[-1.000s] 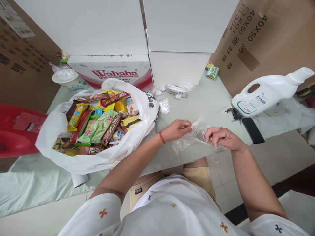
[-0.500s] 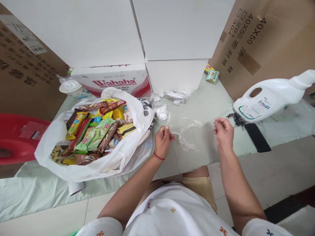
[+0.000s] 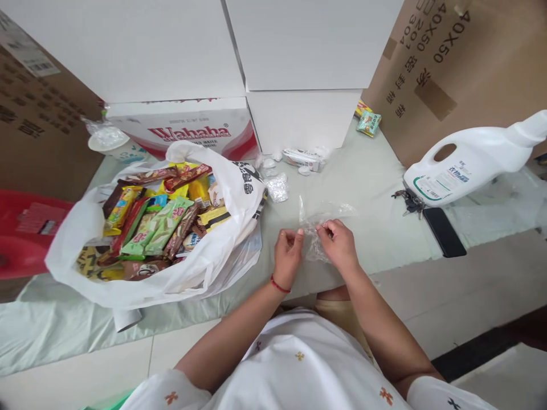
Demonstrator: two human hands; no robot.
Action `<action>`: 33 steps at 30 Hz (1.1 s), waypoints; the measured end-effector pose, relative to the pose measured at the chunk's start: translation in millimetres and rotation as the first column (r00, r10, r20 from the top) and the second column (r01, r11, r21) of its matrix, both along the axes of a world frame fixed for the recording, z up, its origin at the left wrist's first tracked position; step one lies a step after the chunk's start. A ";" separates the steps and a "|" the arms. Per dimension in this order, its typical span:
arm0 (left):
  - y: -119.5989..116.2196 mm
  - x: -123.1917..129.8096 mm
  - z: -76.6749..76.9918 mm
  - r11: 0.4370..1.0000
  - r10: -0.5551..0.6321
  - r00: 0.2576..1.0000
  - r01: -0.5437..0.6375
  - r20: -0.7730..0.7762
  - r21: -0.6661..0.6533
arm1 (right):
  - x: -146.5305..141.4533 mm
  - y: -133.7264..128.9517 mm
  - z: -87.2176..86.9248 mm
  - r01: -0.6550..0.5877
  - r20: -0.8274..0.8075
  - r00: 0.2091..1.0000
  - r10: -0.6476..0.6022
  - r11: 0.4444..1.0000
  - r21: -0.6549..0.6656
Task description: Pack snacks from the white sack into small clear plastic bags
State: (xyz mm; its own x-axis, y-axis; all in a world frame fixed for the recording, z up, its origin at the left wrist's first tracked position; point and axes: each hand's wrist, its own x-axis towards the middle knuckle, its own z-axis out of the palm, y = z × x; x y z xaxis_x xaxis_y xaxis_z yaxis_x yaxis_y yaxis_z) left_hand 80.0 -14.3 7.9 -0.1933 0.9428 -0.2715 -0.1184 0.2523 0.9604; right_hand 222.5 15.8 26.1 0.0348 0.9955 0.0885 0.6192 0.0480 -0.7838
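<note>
A crumpled clear plastic bag (image 3: pixel 318 245) lies on the pale green tablecloth between my two hands. My left hand (image 3: pixel 288 256), with a red cord at the wrist, pinches its left side between thumb and fingers. From the right, my right hand (image 3: pixel 338 242) has its fingertips closed on the same clear plastic. Just left of my hands stands a wide-open white plastic bag (image 3: pixel 233 239) full of wrapped snacks (image 3: pixel 158 228) in green, red, yellow and brown.
Behind are white boxes (image 3: pixel 303 45) and a Wahaha carton (image 3: pixel 183 122). Small wrappers (image 3: pixel 277 187) lie beyond my hands. To the right are a white detergent bottle (image 3: pixel 465 162), keys (image 3: pixel 409 201) and a black phone (image 3: pixel 443 232). A red container (image 3: pixel 29 233) stands far left.
My right hand has moved left from beside the keys to the clear plastic and closed on it. My left hand stays near the plastic. The view has shifted slightly.
</note>
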 end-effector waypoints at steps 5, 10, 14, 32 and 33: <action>0.9 6.0 -3.0 0.999 -0.031 0.999 0.031 0.015 0.028 | -25.3 -12.1 -4.0 -0.076 0.159 0.985 0.068 0.996 0.045; 19.9 -3.8 -3.8 0.991 0.098 0.965 -0.073 0.242 -0.109 | -16.9 -4.6 -8.4 -0.013 -0.197 0.980 0.009 1.000 -0.017; 29.6 -29.5 -2.8 0.980 0.067 0.882 0.031 0.467 -0.199 | 26.2 7.9 -3.3 -0.002 -0.603 0.769 -0.211 0.943 -0.333; 55.2 -71.7 -11.7 0.908 -0.162 0.814 0.344 0.559 -0.239 | 167.7 60.2 8.9 0.032 -0.245 0.945 -0.215 0.808 -0.588; 55.7 -69.3 -12.4 0.905 -0.167 0.823 0.346 0.542 -0.247 | 164.4 61.1 11.1 0.146 -0.113 0.966 -0.231 0.854 -0.500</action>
State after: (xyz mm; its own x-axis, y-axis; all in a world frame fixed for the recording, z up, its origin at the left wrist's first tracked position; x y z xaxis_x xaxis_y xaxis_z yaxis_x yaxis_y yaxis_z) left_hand 10.7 41.4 -4.4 0.2894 0.7792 -0.5560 -0.4419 0.6240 0.6445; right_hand 386.9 76.9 37.2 0.1976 0.8831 -0.4256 0.4390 -0.4679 -0.7671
